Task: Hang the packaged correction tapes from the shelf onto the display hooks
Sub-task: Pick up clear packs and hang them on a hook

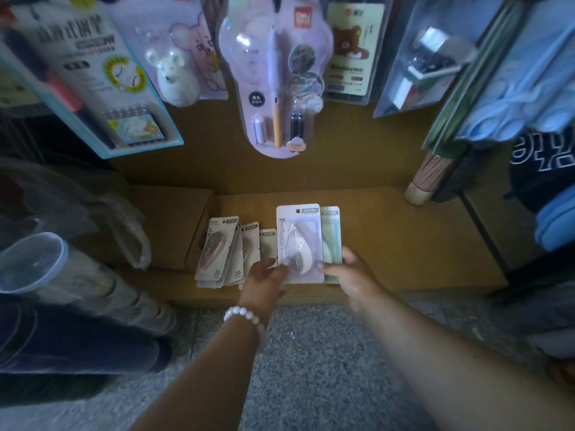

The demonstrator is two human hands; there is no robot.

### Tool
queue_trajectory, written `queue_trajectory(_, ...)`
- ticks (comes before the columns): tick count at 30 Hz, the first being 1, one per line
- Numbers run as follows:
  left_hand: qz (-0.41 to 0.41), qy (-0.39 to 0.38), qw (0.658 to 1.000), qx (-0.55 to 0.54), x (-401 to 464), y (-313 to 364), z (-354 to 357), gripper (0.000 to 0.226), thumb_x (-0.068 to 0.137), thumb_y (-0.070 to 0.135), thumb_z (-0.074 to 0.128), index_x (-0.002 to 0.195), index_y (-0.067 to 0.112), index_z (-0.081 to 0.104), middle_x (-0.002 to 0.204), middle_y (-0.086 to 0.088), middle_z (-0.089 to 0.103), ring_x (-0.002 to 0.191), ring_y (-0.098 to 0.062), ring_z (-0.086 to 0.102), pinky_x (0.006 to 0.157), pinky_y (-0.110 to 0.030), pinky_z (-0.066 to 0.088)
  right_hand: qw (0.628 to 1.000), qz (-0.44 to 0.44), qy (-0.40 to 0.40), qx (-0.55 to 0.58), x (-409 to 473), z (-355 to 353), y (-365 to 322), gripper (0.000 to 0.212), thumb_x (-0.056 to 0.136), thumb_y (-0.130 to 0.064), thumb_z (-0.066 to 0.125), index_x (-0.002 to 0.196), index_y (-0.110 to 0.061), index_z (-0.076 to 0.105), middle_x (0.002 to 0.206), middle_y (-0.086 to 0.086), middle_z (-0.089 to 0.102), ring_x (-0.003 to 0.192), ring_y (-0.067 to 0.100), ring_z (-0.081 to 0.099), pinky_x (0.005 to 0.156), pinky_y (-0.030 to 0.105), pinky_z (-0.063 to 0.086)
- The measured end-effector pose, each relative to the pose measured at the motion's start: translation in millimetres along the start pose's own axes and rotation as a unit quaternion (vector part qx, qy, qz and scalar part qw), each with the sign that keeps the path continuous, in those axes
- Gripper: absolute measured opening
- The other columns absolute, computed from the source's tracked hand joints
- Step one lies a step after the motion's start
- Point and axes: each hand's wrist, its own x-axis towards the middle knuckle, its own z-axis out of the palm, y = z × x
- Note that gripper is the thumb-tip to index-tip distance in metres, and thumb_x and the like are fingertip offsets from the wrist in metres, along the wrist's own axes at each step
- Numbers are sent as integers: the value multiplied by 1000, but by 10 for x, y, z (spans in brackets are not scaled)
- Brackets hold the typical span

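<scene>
on the low wooden shelf (404,244), near its front edge, a white correction tape pack (299,241) lies on top of a green pack (331,241), and both hands are on it: the left hand (264,276) pinches its lower left corner, and the right hand (350,272) curls its fingers round the lower right edge, seemingly taking in the green pack too, though the grip underneath is hidden. this looks like the pick-up step, with nothing hung yet. next the pack must be lifted clear and its small hang hole near the top lined up with a free hook above; no bare hook shows, so finding one comes first. just left, a fanned row of brown packs (231,253) waits flat on the shelf. further left, a cardboard box (174,222) sits closed, contents unseen, and a clear lidded tub (31,262) holds something too blurred to name. overhead hangs a carded pen set (275,73)
</scene>
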Motion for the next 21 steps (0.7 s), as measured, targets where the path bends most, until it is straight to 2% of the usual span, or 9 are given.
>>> queue_trajectory(2,-12,-35,997,-73,-60,108,15,44,88,29,72,125,10,56,114,-6,69,99,-21,69,78,-33,58,1000,-13,-15,9,-91,-33,-76,25,80,2,67,92,-20,62,86,-1,70,79,18,65,71,29,50)
queue_trajectory(4,-8,-76,991,-109,-129,203,25,38,85,20,74,120,9,62,105,-6,75,88,-19,76,70,-30,60,999,-23,-28,22,-184,-65,-149,25,81,3,65,92,-19,63,85,0,70,75,16,65,64,27,51)
queue_trajectory(7,21,-105,990,-89,-242,318,56,37,81,13,79,116,8,67,103,-9,79,88,-22,77,73,-34,60,998,-40,-45,26,-337,-104,-288,24,83,0,63,100,-18,62,85,-1,70,73,15,64,57,23,47)
queue_trajectory(10,57,-107,990,-70,-411,442,81,25,82,8,76,107,8,73,92,-5,80,77,-17,75,67,-30,57,997,-52,-43,46,-484,-139,-422,15,85,-7,60,92,-19,65,78,-3,71,68,15,62,55,24,42)
queue_trajectory(13,77,-130,986,-76,-629,583,123,17,87,4,71,104,5,72,79,-1,78,63,-10,72,53,-22,54,994,-56,-15,96,-623,-192,-548,9,87,-18,60,86,-18,68,82,2,72,77,23,62,67,30,43)
queue_trajectory(15,88,-140,984,-74,-783,688,154,22,89,3,68,111,-1,68,80,-5,75,57,-9,70,46,-18,50,992,-65,-2,108,-732,-231,-650,14,88,-26,60,90,-17,70,89,5,74,85,27,63,77,36,43)
queue_trajectory(17,98,-143,982,-72,-931,785,177,27,88,3,69,115,-1,67,92,-11,76,65,-13,73,50,-20,53,990,-82,12,114,-867,-275,-762,16,88,-27,60,90,-15,71,88,5,74,84,27,64,77,36,43)
queue_trajectory(21,126,-152,978,-69,-1199,968,200,31,85,8,74,115,5,68,109,-14,77,91,-26,75,70,-33,61,984,-121,31,126,-1163,-375,-1004,18,91,-23,57,86,-14,71,85,6,74,78,23,64,71,33,45)
